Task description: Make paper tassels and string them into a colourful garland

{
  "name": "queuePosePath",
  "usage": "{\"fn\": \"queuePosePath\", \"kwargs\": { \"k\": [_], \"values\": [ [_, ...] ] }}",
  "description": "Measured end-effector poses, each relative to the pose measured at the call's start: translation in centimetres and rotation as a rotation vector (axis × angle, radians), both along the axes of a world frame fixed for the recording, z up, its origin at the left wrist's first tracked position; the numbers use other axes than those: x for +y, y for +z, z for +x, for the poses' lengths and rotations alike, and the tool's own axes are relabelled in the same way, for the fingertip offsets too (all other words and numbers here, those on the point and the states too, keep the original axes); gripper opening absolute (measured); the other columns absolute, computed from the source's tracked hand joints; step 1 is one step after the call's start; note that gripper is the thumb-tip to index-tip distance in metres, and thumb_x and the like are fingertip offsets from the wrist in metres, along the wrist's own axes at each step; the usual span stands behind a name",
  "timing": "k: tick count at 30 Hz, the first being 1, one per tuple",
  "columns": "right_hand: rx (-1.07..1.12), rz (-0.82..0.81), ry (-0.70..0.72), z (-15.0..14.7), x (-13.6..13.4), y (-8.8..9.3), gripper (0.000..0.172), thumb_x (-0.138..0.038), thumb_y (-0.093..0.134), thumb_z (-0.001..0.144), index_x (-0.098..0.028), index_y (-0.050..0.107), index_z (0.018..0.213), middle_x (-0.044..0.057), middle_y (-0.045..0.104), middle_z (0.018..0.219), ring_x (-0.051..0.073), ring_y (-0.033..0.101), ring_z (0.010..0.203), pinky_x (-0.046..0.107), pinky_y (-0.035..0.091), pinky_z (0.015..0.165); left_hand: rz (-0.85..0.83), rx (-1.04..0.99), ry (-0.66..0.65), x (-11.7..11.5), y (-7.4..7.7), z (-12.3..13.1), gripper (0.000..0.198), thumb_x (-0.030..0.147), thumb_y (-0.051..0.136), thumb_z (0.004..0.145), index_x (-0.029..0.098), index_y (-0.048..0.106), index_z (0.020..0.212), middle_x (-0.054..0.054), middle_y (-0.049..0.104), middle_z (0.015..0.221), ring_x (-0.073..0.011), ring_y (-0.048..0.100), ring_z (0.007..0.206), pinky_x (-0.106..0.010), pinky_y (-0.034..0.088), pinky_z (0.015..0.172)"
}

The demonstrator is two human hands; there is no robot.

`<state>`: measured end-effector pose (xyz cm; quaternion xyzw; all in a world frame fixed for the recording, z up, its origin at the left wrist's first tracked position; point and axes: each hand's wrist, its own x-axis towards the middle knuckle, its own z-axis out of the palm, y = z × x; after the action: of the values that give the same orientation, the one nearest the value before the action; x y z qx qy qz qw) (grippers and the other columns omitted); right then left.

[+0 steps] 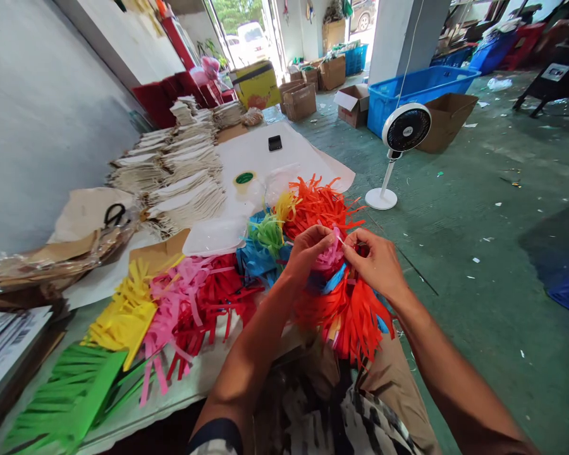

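Note:
My left hand (307, 251) and my right hand (375, 258) meet above my lap, fingertips nearly touching. Both are closed in a pinch on a small pale strip (340, 239) between them; its kind is too small to make out. Just below the fingertips is a pink paper fringe (329, 258). Around and under the hands spreads a bunch of orange-red paper fringe (320, 205), with part of it hanging over my knees. Blue fringe (258, 262), light green fringe (267, 232) and yellow fringe (286, 205) lie against its left side.
Green (71, 395), yellow (123, 309), pink (180, 294) and red fringes (222, 278) overlap along the table's near left. Behind are a clear plastic lid (215, 236), tape roll (244, 179), black phone-like object (275, 143), paper stacks (189, 164) and scissors (114, 215). A fan (406, 129) stands right.

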<state>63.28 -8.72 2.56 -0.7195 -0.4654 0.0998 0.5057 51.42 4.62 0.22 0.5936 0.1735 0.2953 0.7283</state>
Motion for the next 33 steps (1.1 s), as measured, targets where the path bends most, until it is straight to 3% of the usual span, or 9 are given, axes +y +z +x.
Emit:
{"fn": "queuePosePath", "kwargs": {
  "k": [6, 9, 12, 18, 21, 23, 27, 30, 33],
  "values": [
    [-0.012, -0.001, -0.022, 0.0, 0.1, -0.1, 0.014, -0.03, 0.063, 0.087, -0.023, 0.065, 0.075, 0.0, 0.07, 0.07, 0.017, 0.058, 0.063, 0.03, 0.037, 0.061, 0.011, -0.026, 0.01, -0.6, 0.4, 0.2, 0.042, 0.042, 0.095, 0.071, 0.022, 0.067, 0.096, 0.0, 0.07, 0.09, -0.0131, 0.064, 0.083, -0.026, 0.05, 0.08],
    [-0.006, -0.003, -0.037, 0.1, 0.0, -0.1, 0.013, -0.03, 0.063, 0.086, -0.023, 0.066, 0.075, 0.0, 0.069, 0.068, 0.017, 0.059, 0.064, 0.029, 0.037, 0.06, 0.046, -0.012, 0.011, -0.7, 0.5, 0.3, 0.04, 0.046, 0.09, 0.077, 0.021, 0.07, 0.101, -0.002, 0.073, 0.092, -0.0137, 0.065, 0.084, -0.027, 0.05, 0.081],
    [0.017, -0.007, -0.03, 0.0, -0.1, -0.1, 0.014, -0.03, 0.064, 0.087, -0.023, 0.065, 0.075, 0.0, 0.068, 0.068, 0.017, 0.059, 0.063, 0.029, 0.038, 0.058, 0.159, -0.003, 0.082, -0.8, 0.5, 0.5, 0.031, 0.046, 0.085, 0.082, 0.019, 0.07, 0.088, -0.001, 0.071, 0.087, -0.0138, 0.064, 0.081, -0.027, 0.05, 0.081],
    [0.203, 0.106, 0.022, 0.0, -0.1, -0.3, 0.021, -0.041, 0.072, 0.089, -0.024, 0.072, 0.1, 0.004, 0.076, 0.1, 0.02, 0.068, 0.08, 0.03, 0.05, 0.066, 0.502, 0.152, 0.257, -2.2, 0.4, 0.7, 0.012, 0.034, 0.063, 0.1, 0.024, 0.06, 0.095, 0.005, 0.065, 0.068, -0.0123, 0.058, 0.06, -0.026, 0.04, 0.065],
    [0.304, 0.105, 0.045, 0.4, 0.2, -1.0, 0.023, -0.046, 0.074, 0.09, -0.023, 0.076, 0.09, 0.004, 0.076, 0.087, 0.019, 0.067, 0.073, 0.031, 0.049, 0.065, 0.546, 0.212, 0.254, -2.8, 0.3, 0.9, 0.011, 0.037, 0.057, 0.104, 0.026, 0.057, 0.103, 0.008, 0.06, 0.061, -0.0119, 0.05, 0.05, -0.026, 0.033, 0.058],
    [0.39, 0.162, 0.051, 0.7, 0.5, -1.5, 0.022, -0.045, 0.077, 0.088, -0.023, 0.076, 0.085, 0.003, 0.074, 0.082, 0.019, 0.065, 0.071, 0.031, 0.049, 0.066, 0.532, 0.217, 0.225, -2.7, 0.4, 0.9, 0.013, 0.039, 0.055, 0.105, 0.026, 0.056, 0.105, 0.006, 0.066, 0.066, -0.0128, 0.057, 0.053, -0.026, 0.035, 0.059],
    [0.502, 0.243, 0.069, 1.2, 0.8, -2.3, 0.019, -0.042, 0.08, 0.087, -0.025, 0.074, 0.086, 0.001, 0.072, 0.082, 0.019, 0.064, 0.073, 0.031, 0.048, 0.068, 0.639, 0.26, 0.203, -0.4, 1.1, 0.2, 0.012, 0.035, 0.054, 0.106, 0.026, 0.059, 0.112, 0.001, 0.076, 0.079, -0.0171, 0.07, 0.069, -0.028, 0.044, 0.068],
    [0.491, 0.219, 0.099, 1.5, 0.8, -2.7, 0.017, -0.042, 0.077, 0.091, -0.025, 0.073, 0.089, 0.002, 0.072, 0.084, 0.02, 0.065, 0.077, 0.032, 0.048, 0.071, 1.001, 0.435, 0.234, 3.7, 2.2, -1.5, 0.017, 0.018, 0.059, 0.099, 0.025, 0.07, 0.11, -0.007, 0.08, 0.099, -0.023, 0.071, 0.09, -0.034, 0.045, 0.081],
    [0.456, 0.192, 0.108, 1.7, 0.7, -2.9, 0.017, -0.041, 0.074, 0.093, -0.025, 0.072, 0.089, 0.002, 0.073, 0.084, 0.019, 0.063, 0.075, 0.032, 0.046, 0.07, 1.408, 0.748, 0.07, 8.1, 3.2, -3.5, 0.027, 0.002, 0.064, 0.083, 0.024, 0.08, 0.088, -0.009, 0.082, 0.102, -0.0303, 0.066, 0.11, -0.045, 0.041, 0.097]
  ]
}}
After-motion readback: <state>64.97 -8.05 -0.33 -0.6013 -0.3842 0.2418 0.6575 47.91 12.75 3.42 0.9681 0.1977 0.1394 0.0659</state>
